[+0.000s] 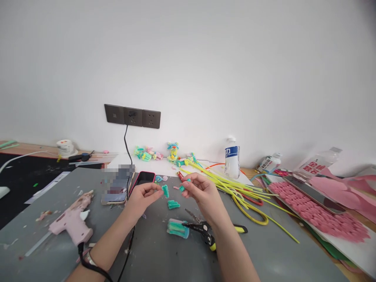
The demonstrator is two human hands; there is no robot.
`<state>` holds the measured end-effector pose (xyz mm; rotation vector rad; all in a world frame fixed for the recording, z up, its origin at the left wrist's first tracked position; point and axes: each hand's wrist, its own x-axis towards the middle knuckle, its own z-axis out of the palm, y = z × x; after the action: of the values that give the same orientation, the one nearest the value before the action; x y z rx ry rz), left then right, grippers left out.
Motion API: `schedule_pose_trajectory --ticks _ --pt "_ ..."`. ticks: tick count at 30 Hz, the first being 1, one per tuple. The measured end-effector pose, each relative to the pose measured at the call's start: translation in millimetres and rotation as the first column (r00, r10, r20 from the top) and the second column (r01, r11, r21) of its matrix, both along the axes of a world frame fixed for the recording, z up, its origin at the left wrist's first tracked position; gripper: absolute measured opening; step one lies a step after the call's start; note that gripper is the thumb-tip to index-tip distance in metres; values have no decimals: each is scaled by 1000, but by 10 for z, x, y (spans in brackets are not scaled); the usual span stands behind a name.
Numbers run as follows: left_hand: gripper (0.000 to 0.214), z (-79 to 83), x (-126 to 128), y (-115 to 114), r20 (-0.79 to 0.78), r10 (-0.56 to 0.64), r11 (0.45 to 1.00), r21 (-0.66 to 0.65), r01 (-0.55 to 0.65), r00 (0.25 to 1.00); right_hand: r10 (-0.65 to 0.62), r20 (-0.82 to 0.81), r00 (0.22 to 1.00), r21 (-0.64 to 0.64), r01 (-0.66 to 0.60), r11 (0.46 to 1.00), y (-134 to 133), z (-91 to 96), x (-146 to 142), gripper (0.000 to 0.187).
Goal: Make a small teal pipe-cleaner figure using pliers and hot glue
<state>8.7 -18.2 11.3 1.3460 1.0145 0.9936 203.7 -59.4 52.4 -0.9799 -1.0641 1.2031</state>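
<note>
My left hand (143, 197) is pinched on a small teal pipe-cleaner piece (166, 190) held just above the grey mat (164, 254). My right hand (202, 194) is closed, pinching another small teal piece (183, 188) near its fingertips. A folded teal piece (173, 204) lies on the mat between the hands. Nearer me a bundle of teal and pink pipe-cleaner pieces (178, 228) rests beside black and yellow pliers (205, 229).
A pink glue gun (73, 221) lies at left, its black cord running toward me. A phone with a pink case (143, 178), a blurred object, yellow pipe cleaners (235, 190), a white bottle (232, 157), small finished figures (173, 152) and pink sheets (317, 213) surround the hands.
</note>
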Motion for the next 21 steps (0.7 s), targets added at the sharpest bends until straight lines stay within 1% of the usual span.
schedule_pose_trajectory --ticks 4,8,10,12,17,21 --pt "32 0 -16 1 15 27 999 -23 -27 1000 -69 -96 993 30 72 997 61 -117 -141 34" --pt "33 -12 -29 2 29 37 998 -45 -35 999 -152 -153 976 4 155 988 108 -235 -232 40" --pt "35 -22 -28 6 42 48 997 -56 -46 998 -168 -180 969 -9 169 986 114 -281 -260 43" --pt "36 -31 -25 11 51 54 997 -60 -51 997 -145 -196 970 -31 142 989 109 -308 -276 43" --pt "35 -38 -32 10 57 50 997 -60 -46 997 -20 -230 973 -65 5 998 78 -299 -281 37" --pt "36 -25 -29 -3 72 69 995 -74 -64 995 13 -249 968 -90 -37 995 55 -299 -271 32"
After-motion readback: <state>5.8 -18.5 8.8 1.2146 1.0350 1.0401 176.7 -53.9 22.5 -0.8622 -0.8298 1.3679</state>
